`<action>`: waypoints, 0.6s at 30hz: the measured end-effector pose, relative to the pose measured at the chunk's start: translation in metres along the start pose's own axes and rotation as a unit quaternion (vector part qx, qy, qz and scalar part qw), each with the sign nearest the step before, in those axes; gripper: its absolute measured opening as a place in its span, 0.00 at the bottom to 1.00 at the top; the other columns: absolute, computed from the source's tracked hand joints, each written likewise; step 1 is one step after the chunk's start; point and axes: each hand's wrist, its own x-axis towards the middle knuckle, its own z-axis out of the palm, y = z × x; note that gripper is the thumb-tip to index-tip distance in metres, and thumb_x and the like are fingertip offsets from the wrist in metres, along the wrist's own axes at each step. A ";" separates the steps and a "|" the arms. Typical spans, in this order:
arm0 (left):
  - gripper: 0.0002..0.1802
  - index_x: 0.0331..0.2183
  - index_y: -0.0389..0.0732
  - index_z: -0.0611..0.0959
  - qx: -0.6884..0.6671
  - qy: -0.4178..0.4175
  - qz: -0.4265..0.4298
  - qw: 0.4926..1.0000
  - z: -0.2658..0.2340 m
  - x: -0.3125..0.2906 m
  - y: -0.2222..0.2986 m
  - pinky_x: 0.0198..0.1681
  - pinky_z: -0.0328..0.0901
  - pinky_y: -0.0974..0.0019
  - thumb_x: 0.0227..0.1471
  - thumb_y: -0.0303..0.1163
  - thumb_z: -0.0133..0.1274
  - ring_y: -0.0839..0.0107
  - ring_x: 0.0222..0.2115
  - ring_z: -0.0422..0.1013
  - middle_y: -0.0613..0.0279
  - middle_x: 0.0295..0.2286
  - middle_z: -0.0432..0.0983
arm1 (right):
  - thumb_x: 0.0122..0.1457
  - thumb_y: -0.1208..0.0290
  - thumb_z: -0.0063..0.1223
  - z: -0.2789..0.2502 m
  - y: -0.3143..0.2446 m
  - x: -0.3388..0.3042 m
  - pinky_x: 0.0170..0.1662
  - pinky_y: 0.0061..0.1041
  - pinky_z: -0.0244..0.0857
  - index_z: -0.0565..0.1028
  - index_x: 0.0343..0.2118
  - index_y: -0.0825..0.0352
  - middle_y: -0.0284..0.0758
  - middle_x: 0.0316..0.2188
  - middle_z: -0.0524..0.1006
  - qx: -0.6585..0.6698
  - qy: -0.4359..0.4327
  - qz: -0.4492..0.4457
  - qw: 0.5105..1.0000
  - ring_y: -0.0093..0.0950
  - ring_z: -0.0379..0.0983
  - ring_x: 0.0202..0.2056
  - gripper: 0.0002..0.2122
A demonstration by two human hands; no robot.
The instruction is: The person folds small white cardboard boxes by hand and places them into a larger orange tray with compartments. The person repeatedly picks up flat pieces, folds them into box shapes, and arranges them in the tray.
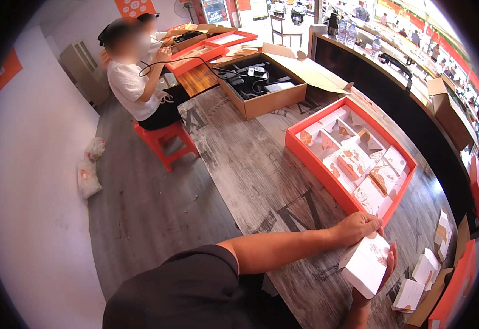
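Note:
A small white carton (364, 266) with a reddish printed pattern is held up over the near end of the table. My right hand (391, 267) wraps round its right side and underside from below. At the carton's far end my left hand (357, 227) is closed, its curled fingers pressed on the edge; the fingertips are partly hidden. Just beyond my hands lies a shallow red tray box (316, 167). Inside it sit several white cartons (351, 162) with orange-red prints, some standing with open tops.
Several white cartons (427, 268) lie by a red-edged cardboard box (454, 290) at the near right. Farther along the wood-grain table (234, 159) stands a brown box (275, 104) with cables and devices. A person (135, 82) sits on a red stool (165, 143) at the far left.

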 end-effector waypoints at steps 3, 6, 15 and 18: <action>0.26 0.34 0.38 0.84 0.001 -0.003 -0.027 1.000 0.000 -0.002 0.005 0.38 0.67 0.74 0.72 0.49 0.44 0.83 0.32 0.70 0.70 0.28 0.76 | 0.63 0.66 0.60 -0.001 0.002 -0.003 0.67 0.46 0.60 0.58 0.68 0.65 0.46 0.69 0.58 0.006 -0.011 0.002 1.000 0.44 0.57 0.68 0.33; 0.27 0.35 0.38 0.83 -0.006 -0.013 -0.037 0.999 0.002 -0.001 0.004 0.38 0.67 0.73 0.72 0.50 0.42 0.82 0.32 0.70 0.69 0.29 0.76 | 0.61 0.67 0.62 0.007 -0.005 0.000 0.67 0.45 0.60 0.61 0.65 0.64 0.47 0.64 0.63 0.081 0.029 0.054 0.995 0.43 0.60 0.66 0.31; 0.34 0.53 0.38 0.76 0.193 -0.015 0.164 0.967 0.007 -0.012 0.017 0.47 0.69 0.67 0.63 0.60 0.53 0.69 0.43 0.73 0.55 0.44 0.75 | 0.70 0.67 0.50 -0.009 0.044 -0.046 0.63 0.36 0.61 0.61 0.63 0.74 0.46 0.60 0.69 0.234 0.094 0.245 0.936 0.37 0.67 0.60 0.24; 0.41 0.60 0.38 0.71 0.165 -0.007 0.228 0.960 0.012 -0.009 0.005 0.53 0.70 0.62 0.59 0.59 0.58 0.61 0.49 0.73 0.50 0.51 0.73 | 0.71 0.63 0.48 -0.008 0.040 -0.045 0.63 0.36 0.61 0.61 0.63 0.74 0.46 0.60 0.69 0.243 0.085 0.244 0.935 0.36 0.67 0.60 0.24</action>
